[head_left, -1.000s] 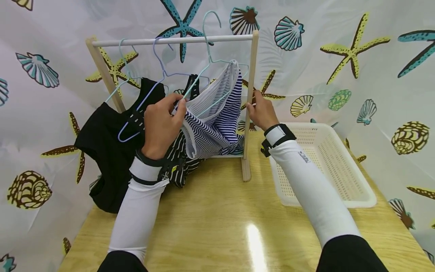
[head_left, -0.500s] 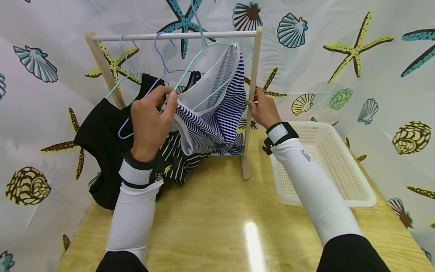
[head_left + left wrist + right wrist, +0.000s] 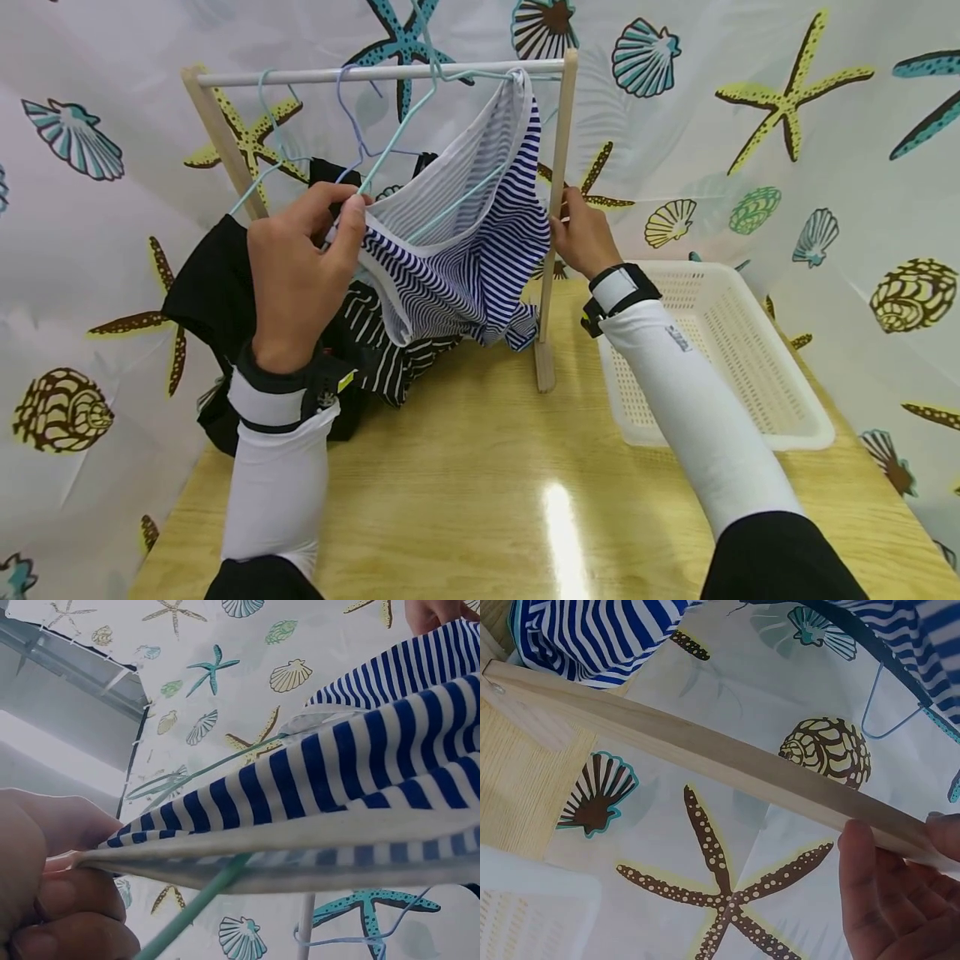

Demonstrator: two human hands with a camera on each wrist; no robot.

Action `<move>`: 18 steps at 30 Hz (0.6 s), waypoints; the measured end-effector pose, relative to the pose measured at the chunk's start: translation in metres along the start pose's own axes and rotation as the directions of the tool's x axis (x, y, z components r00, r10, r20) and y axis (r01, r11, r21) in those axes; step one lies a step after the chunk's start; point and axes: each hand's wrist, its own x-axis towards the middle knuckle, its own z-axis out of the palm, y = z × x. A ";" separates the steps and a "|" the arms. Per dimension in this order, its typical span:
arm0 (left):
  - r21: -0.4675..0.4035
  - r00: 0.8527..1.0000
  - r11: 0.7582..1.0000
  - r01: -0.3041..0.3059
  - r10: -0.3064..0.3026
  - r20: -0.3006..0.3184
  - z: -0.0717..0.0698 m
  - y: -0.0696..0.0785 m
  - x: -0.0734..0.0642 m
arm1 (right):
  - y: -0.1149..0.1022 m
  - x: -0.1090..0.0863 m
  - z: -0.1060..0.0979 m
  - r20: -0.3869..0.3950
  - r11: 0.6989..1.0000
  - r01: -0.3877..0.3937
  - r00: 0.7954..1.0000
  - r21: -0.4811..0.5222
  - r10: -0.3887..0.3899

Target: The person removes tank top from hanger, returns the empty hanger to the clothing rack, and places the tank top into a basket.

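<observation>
In the head view, my left hand (image 3: 303, 271) pinches the white neckline edge of a blue-and-white striped shirt (image 3: 465, 279) between thumb and fingers. A mint-green hanger (image 3: 397, 133) runs inside the shirt's wide opening, and its hook goes out of view at the top. In the left wrist view the shirt's white band (image 3: 300, 832) is pulled taut from the fingertips, with the green hanger arm (image 3: 195, 907) crossing beneath it. My right hand (image 3: 585, 233) holds the right wooden post (image 3: 705, 754) of a small clothes rack, thumb and fingers on opposite sides of it.
From the rack's rail (image 3: 315, 77) hang another mint hanger (image 3: 270, 125) and a lilac hanger (image 3: 352, 125). A black garment (image 3: 213, 287) and a black-and-white striped garment (image 3: 382, 333) hang at left. A white plastic basket (image 3: 806, 437) stands right on the wooden table (image 3: 450, 483).
My left hand has moved left, drawing the striped shirt's opening wider. The shirt and its hanger have risen, the hook leaving the top of view. My right hand stays on the post.
</observation>
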 end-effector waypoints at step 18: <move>0.030 0.998 1.000 -0.008 0.009 -0.064 -0.026 0.009 -0.013 | 0.001 -0.001 0.000 0.000 0.999 0.003 1.000 0.035 -0.003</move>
